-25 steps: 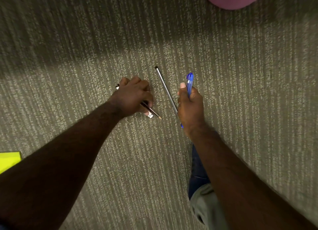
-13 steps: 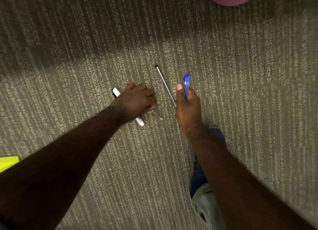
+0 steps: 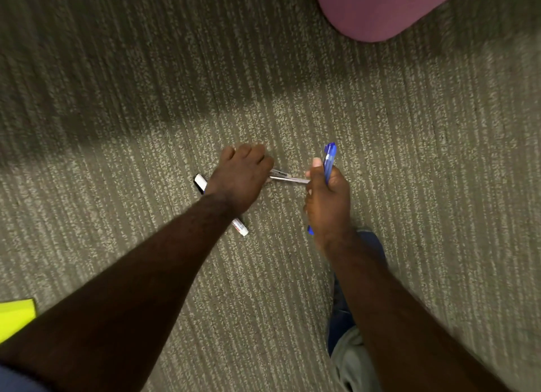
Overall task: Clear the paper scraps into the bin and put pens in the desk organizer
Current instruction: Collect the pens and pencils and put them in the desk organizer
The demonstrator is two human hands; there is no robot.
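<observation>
My right hand is closed around blue pens that stick up past my thumb. My left hand is closed on thin pens, a pencil and a slim silver pen, whose tips reach across to my right hand's fingers. A white marker with a black cap lies on the carpet under my left wrist, mostly hidden by it. No bin or desk organizer is in view.
Grey-green ribbed carpet fills the view. A pink rounded seat stands at the top right. A yellow sheet pokes in at the left edge. My knee in blue trousers shows below my right arm.
My left hand lifted off the marker, picked the slim silver pen off the carpet and swung the thin pens across toward my right hand. The marker stays on the floor.
</observation>
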